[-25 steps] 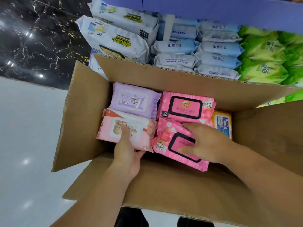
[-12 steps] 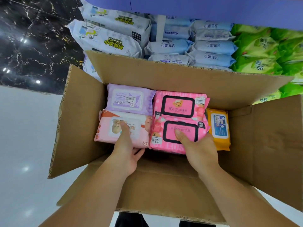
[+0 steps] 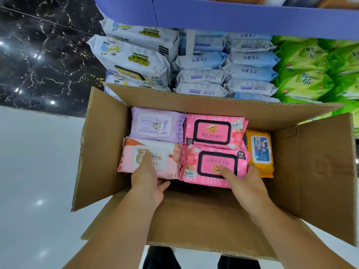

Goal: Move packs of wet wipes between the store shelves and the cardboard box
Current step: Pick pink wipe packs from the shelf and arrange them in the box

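An open cardboard box point(image 3: 101, 152) stands in front of the shelf. Inside lie a purple pack point(image 3: 155, 124), a pale pink baby pack point(image 3: 165, 158), two bright pink packs point(image 3: 213, 131) point(image 3: 211, 164) and an orange pack point(image 3: 260, 152) at the right. My left hand point(image 3: 147, 181) grips the near edge of the pale pink pack, index finger on top and thumb below. My right hand point(image 3: 242, 181) holds the nearer bright pink pack at its near right corner, fingers resting on its lid.
The shelf behind the box holds white-and-yellow packs point(image 3: 132, 59), blue packs point(image 3: 250, 72) and green packs point(image 3: 308, 78). A purple shelf board point(image 3: 233, 14) runs above them. The box flaps stand open at left and right point(image 3: 326, 171). White floor point(image 3: 35, 171) lies to the left.
The nearer bright pink pack, tilted a second ago, now lies flat and square below the other one. My right hand slid to its near right corner. My left hand stayed on the pale pink pack.
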The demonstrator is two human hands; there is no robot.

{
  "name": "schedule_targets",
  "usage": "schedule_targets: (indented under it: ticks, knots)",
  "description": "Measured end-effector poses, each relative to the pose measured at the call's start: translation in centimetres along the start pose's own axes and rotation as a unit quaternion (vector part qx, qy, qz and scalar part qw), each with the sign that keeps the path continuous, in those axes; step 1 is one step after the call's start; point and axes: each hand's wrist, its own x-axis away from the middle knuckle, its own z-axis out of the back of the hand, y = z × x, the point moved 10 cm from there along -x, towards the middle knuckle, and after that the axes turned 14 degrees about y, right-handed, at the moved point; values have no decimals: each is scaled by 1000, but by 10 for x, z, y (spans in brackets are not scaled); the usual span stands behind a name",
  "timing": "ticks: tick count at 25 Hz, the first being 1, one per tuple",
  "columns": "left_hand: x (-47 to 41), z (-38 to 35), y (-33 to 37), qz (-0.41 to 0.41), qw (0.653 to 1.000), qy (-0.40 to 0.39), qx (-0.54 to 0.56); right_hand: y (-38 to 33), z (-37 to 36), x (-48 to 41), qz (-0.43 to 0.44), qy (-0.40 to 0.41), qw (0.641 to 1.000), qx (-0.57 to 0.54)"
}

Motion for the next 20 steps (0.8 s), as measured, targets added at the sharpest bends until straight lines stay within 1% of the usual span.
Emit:
schedule_targets:
  ticks: [2, 4, 7, 11, 14, 16, 18, 20]
  knots:
    - [4, 7, -1, -1, 999, 3, -40, -5, 5, 3, 9, 12, 1000, 5]
    - [7, 14, 0, -24, 994, 15, -109, -14, 9, 8, 29, 23, 999, 25]
    - [16, 25, 4, -81, 967, 18, -240, -22, 19, 16, 44, 26, 997, 65]
    - [44, 30, 17, -146, 935, -4, -324, -41, 37, 36, 54, -2, 995, 89]
    - [85, 23, 32, -215, 898, -46, -381, -61, 53, 57, 54, -25, 995, 78]
    - [121, 20, 40, -262, 877, -83, -394, -72, 66, 73, 45, -38, 996, 67]
    - [168, 19, 46, -279, 861, -124, -408, -87, 85, 92, 40, -51, 997, 43]
    - [218, 20, 54, -286, 847, -146, -424, -107, 108, 116, 46, -59, 997, 23]
